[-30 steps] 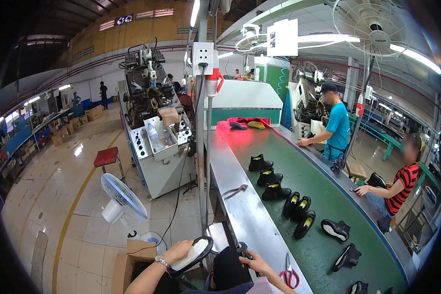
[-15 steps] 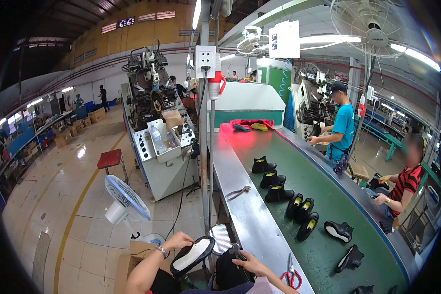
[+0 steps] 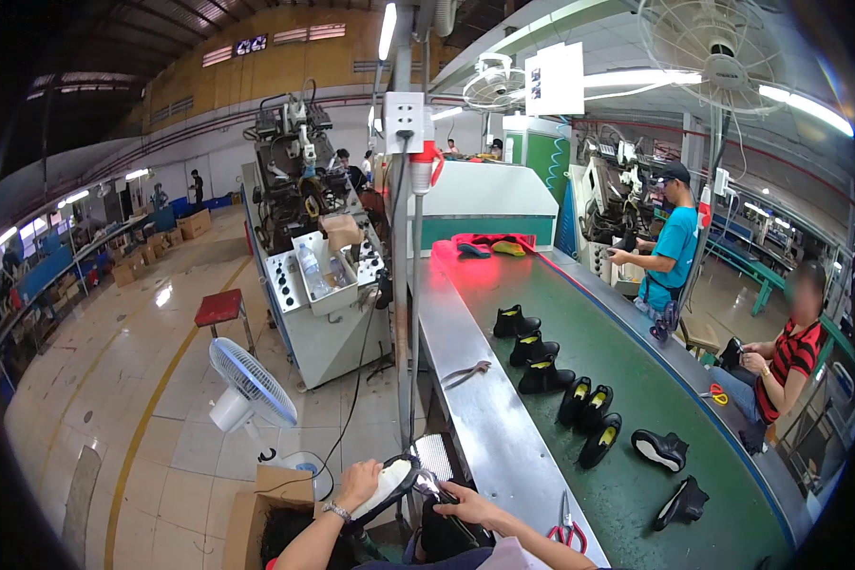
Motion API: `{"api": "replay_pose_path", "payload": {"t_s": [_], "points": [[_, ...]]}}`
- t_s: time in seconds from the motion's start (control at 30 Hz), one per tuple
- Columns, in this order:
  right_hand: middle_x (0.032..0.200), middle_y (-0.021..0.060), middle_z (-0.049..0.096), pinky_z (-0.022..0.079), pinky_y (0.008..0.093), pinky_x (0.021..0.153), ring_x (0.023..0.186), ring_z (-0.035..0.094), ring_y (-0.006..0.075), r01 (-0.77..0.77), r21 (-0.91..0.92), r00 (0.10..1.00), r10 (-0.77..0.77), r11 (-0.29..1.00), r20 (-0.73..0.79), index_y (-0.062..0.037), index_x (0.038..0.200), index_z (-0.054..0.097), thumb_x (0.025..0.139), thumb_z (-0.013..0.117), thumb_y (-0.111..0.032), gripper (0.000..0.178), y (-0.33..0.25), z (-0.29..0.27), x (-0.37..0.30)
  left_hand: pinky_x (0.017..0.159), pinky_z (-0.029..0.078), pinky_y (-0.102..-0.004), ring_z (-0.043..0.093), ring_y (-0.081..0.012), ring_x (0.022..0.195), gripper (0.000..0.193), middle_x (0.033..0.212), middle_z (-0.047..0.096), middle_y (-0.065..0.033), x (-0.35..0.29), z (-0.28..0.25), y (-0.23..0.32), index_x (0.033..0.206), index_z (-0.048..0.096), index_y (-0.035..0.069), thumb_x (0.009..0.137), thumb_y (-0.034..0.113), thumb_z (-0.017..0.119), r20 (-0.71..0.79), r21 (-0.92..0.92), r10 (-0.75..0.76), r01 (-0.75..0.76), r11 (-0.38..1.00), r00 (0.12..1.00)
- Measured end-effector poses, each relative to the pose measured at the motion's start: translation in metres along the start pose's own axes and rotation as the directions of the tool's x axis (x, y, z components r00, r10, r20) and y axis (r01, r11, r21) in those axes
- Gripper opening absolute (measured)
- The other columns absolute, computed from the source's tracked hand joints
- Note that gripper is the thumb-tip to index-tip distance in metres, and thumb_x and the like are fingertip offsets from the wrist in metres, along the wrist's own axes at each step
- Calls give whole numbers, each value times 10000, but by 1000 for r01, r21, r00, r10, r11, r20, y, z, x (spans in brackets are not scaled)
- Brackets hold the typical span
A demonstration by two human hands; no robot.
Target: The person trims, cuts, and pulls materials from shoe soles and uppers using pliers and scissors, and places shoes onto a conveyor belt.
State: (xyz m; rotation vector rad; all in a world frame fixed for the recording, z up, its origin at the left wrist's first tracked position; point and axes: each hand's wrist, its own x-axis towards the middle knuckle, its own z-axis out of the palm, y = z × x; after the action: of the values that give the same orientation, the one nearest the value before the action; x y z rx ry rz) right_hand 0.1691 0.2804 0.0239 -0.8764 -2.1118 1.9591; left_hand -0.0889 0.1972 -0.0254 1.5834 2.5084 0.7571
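My left hand (image 3: 359,486) is closed around the side of a black shoe (image 3: 389,483), turned so its white underside faces up. In my right hand (image 3: 467,505) is a hand tool with a shiny metal head (image 3: 427,482) that looks like pincers. Its head meets the right edge of the shoe, near one end; whether the jaws grip the edge is too small to tell. Red-handled scissors (image 3: 567,532) lie on the metal ledge (image 3: 503,432) to the right of my right hand. Farther up that ledge rests a pair of metal pincers (image 3: 465,373).
A green conveyor belt (image 3: 541,484) carries several black shoes (image 3: 598,439). Across it, one person in blue (image 3: 670,252) stands and another in striped red (image 3: 796,351) sits holding a shoe. A cardboard box (image 3: 247,513), fan (image 3: 252,385) and post (image 3: 401,313) stand nearby.
My right hand has brought the tool up and left against the shoe. My left hand and the shoe have shifted right. The seated person's orange-handled scissors now lie on the far ledge.
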Motion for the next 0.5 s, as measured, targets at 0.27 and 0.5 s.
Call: {"api": "replay_pose_path", "payload": {"t_s": [0.27, 0.5], "points": [[1245, 137, 546, 367, 281, 985, 1136, 508, 193, 235, -553, 955, -85, 800, 283, -33, 1429, 287, 843, 670, -229, 726, -12, -12, 58, 844, 472, -407, 596, -362, 990, 758, 1084, 605, -252, -39, -20, 6, 1271, 411, -92, 743, 362, 710, 185, -355, 32, 36, 934, 982], [1086, 101, 618, 465, 307, 871, 951, 601, 199, -116, -632, 842, 413, 766, 347, -84, 1446, 249, 873, 624, -230, 700, -80, -4, 63, 990, 335, -413, 469, -348, 1128, 1064, 1178, 509, -240, -85, -22, 58, 1401, 116, -108, 589, 67, 782, -109, -107, 43, -54, 993, 993]]}}
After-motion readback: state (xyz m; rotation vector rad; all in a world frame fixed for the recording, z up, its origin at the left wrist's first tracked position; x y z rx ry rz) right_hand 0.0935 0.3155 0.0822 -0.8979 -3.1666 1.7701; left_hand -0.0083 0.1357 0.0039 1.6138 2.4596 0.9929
